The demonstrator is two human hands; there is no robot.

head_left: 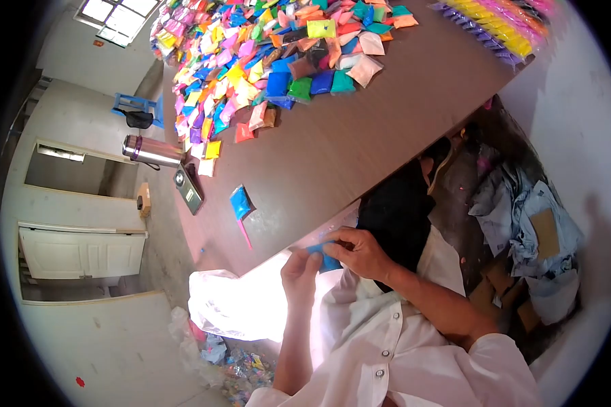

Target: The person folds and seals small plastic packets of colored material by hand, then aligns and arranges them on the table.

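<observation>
A small blue lump (327, 259), soft-looking like modelling clay, is between my two hands just off the table's near edge. My left hand (300, 268) pinches it from one side with thumb and fingers. From the other side, my right hand (357, 252) has its fingers closed on the same lump and partly covers it. On the table nearby lies a blue packet (239, 202), with a thin pink stick (244, 234) at its lower end.
Many colourful packets (278, 85) are piled across the brown table (332, 152). A steel flask (153, 150) and a dark phone-like device (187, 190) lie at its left edge. Bundled coloured packets (489, 27) occupy the far right corner. Grey plastic bags (523, 224) litter the floor.
</observation>
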